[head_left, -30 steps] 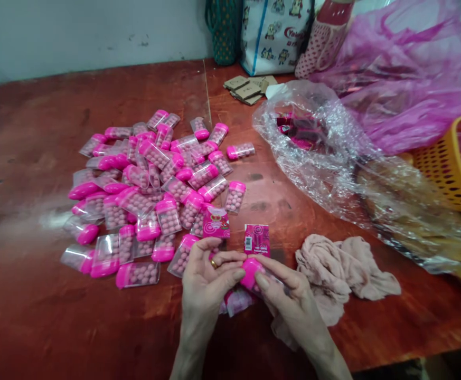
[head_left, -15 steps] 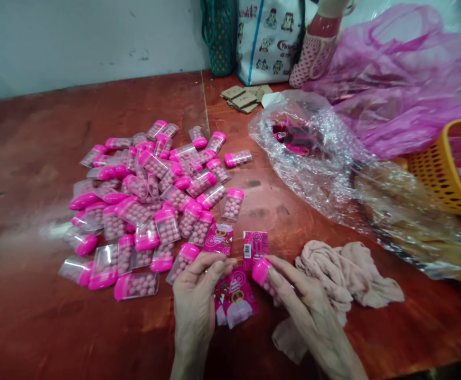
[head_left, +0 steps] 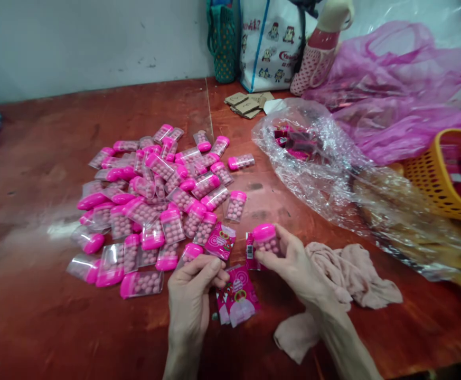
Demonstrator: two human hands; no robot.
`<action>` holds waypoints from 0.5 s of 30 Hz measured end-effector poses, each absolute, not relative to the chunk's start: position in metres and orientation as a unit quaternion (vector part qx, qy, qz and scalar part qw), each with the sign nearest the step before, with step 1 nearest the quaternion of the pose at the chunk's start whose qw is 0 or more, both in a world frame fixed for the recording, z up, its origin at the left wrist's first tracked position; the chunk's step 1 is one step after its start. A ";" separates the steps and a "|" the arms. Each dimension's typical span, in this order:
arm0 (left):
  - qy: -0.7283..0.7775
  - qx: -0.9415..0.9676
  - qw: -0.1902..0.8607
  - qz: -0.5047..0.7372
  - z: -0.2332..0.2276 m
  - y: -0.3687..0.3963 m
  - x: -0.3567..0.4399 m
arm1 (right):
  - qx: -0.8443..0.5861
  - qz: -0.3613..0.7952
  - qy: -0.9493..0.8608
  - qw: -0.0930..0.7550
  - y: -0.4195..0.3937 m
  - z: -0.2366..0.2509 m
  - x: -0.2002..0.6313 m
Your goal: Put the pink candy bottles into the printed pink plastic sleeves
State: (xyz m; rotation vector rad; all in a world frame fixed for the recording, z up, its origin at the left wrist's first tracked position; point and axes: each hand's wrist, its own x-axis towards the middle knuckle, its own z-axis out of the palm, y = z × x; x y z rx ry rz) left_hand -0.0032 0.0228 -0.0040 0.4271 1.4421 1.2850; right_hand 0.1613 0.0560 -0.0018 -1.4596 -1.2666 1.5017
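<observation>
Between the thumb and fingers of my right hand (head_left: 299, 269) is a small clear candy box (head_left: 267, 244) with a pink cap and pink balls inside, held cap up. Behind it, partly covered, lies a pink printed sleeve with a barcode (head_left: 250, 252). My left hand (head_left: 193, 290) is closed in a pinch, thumb against forefinger; anything in it is too small or hidden to make out. Just right of those fingertips lie several pink printed sleeves (head_left: 243, 295). Another printed sleeve (head_left: 220, 240) rests above, at the edge of a heap of similar candy boxes (head_left: 143, 211).
A crumpled beige cloth (head_left: 357, 274) lies right of my right hand. Beyond it are a clear plastic bag (head_left: 313, 179) with pink pieces, a yellow basket (head_left: 424, 169) and a pink plastic bag (head_left: 392, 68). Cardboard pieces (head_left: 250, 105) and a white printed bag (head_left: 272, 47) stand at the back.
My right hand has raised the candy box and turned it more upright, over the barcode sleeve. My left hand stays pinched near the same spot. The whole view has shifted slightly.
</observation>
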 end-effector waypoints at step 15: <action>0.753 0.492 0.202 0.387 -0.020 0.016 -0.011 | -0.575 0.446 -0.567 0.386 0.090 -0.016 0.112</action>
